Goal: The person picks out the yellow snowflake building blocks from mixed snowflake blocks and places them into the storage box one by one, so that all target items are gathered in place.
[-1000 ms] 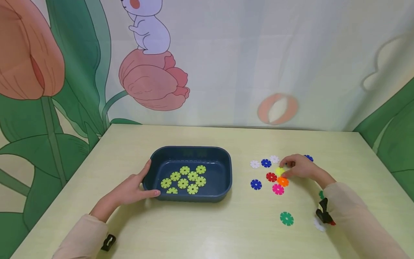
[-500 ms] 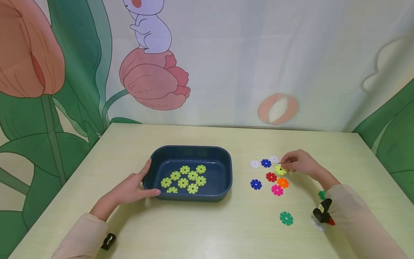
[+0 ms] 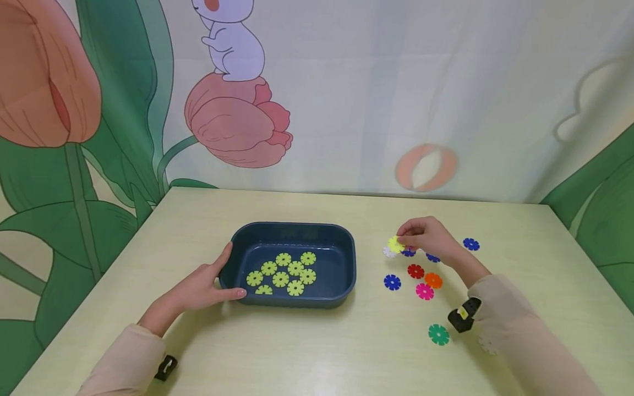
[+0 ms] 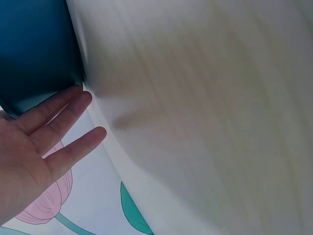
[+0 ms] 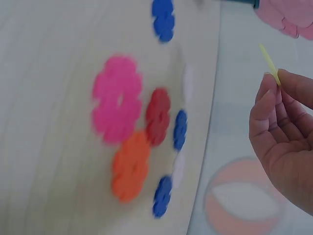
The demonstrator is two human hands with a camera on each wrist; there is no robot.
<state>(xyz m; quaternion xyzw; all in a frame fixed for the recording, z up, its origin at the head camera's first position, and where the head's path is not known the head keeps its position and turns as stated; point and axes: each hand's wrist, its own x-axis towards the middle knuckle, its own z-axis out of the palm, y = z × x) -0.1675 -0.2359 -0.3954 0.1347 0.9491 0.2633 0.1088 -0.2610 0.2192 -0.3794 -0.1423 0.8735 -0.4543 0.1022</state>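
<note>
My right hand (image 3: 427, 236) pinches a yellow snowflake disc (image 3: 395, 244) between thumb and fingertips, raised over the back of the scattered discs. In the right wrist view the held disc (image 5: 268, 61) shows edge-on. At the left end of a dark blue tray (image 3: 302, 302), my left hand (image 3: 200, 289) rests with thumb and index finger spread around the near corner. The left wrist view shows straight fingers (image 4: 58, 117) against the tray's outside (image 4: 39, 54). Several yellow-green discs (image 3: 280, 279) lie flat on the tray's floor.
Loose discs lie right of the tray: red (image 3: 415, 271), orange (image 3: 433, 280), pink (image 3: 424, 291), green (image 3: 438, 334), several blue (image 3: 392, 282) and white (image 3: 389, 252). A printed curtain (image 3: 337, 110) hangs behind the table (image 3: 297, 352).
My right hand has picked up the yellow disc from beside the red and orange ones and carried it left and up. The left hand and tray have stayed put.
</note>
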